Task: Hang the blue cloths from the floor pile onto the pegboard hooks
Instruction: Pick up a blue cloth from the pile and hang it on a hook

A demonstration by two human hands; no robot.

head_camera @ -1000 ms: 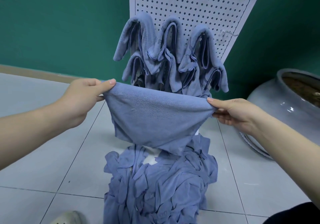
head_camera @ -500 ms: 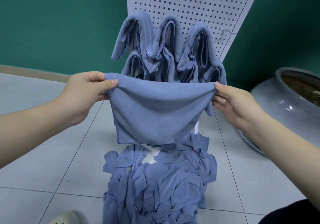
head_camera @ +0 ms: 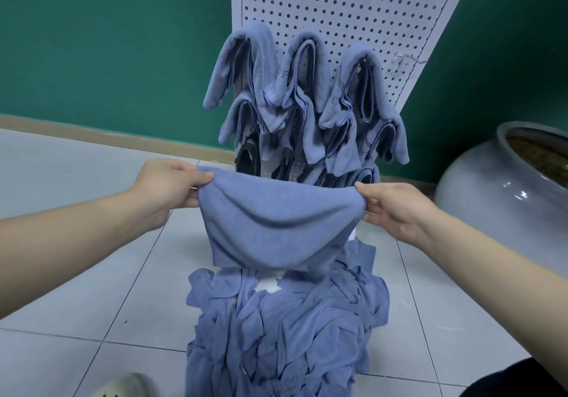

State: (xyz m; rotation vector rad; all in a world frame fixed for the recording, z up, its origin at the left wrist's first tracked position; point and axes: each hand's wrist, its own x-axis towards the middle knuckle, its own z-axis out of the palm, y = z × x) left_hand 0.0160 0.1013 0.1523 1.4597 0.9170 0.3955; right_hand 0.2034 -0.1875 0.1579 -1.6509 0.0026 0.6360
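Blue cloth (head_camera: 276, 227) sagged between pinching left hand (head_camera: 167, 191) and right hand (head_camera: 396, 209), above floor pile (head_camera: 285, 329), before pegboard (head_camera: 338, 6).

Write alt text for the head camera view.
Two hands, the left hand and right hand, pinch the top corners of a blue cloth stretched between them above a floor pile of blue cloths. Behind, more cloths hang on a white pegboard.
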